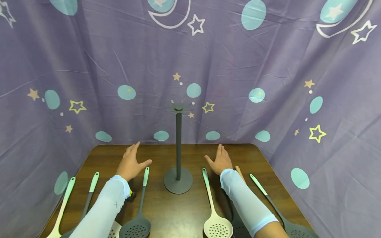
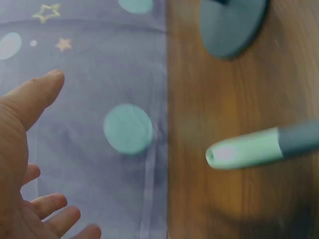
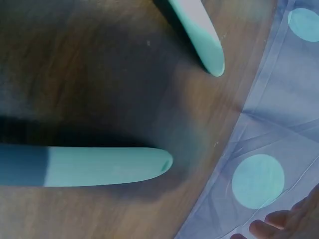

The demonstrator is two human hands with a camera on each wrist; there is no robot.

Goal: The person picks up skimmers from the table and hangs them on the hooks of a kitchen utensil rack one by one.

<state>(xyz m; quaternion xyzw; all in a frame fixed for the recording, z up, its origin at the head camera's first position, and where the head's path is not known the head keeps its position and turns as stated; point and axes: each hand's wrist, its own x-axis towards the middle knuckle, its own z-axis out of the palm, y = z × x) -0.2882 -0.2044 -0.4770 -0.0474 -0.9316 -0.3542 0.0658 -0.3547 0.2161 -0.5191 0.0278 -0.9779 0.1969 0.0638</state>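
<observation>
My left hand (image 1: 131, 165) hovers over the left side of the table, fingers spread and thumb out, holding nothing. Just to its right lies a dark grey slotted skimmer (image 1: 135, 227) with a mint handle, whose handle end (image 2: 244, 148) shows in the left wrist view. My right hand (image 1: 221, 161) reaches out on the other side, its fingers extended and holding nothing. Nearest to it is a cream slotted skimmer (image 1: 218, 227). Between the hands stands a dark grey utensil stand (image 1: 178, 145) with a round base and hooks on top. In the right wrist view, a mint-and-grey handle (image 3: 107, 167) lies below.
At far left lie a cream utensil (image 1: 63, 208) and a grey one with a mint handle (image 1: 94, 181). On the right, a grey slotted utensil (image 1: 276, 208) and a tan handle (image 1: 239, 172) flank my sleeve. A purple patterned curtain (image 1: 226, 66) hangs behind the wooden table (image 1: 157, 155).
</observation>
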